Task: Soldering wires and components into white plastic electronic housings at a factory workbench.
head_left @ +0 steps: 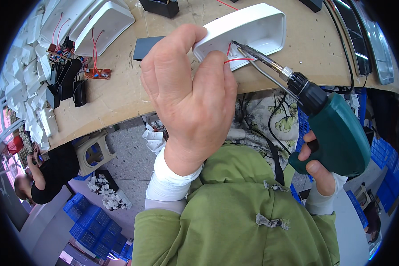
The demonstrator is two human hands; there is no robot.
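Observation:
My left hand (pixel 188 95) is closed on the left end of a white plastic housing (pixel 257 26), which is tilted with its hollow side toward me. Red wires (pixel 239 59) come out inside it, one of them running to my fingertips. My right hand (pixel 321 177) grips a green pistol-shaped soldering gun (pixel 341 137) with a black collar. Its dark tip and a thin metal feed tube reach into the housing beside the wires. Whether the tip touches a contact is too small to tell. A dark flat block (pixel 146 47) lies partly behind my left hand.
At the left, a red circuit board (pixel 97 73) is wired to another white housing (pixel 106 29), beside black boxes (pixel 68 77) and a heap of small white parts (pixel 26 75). Dark panels (pixel 350 35) line the right side. Blue crates (pixel 95 226) and a seated person (pixel 53 173) are beyond the table.

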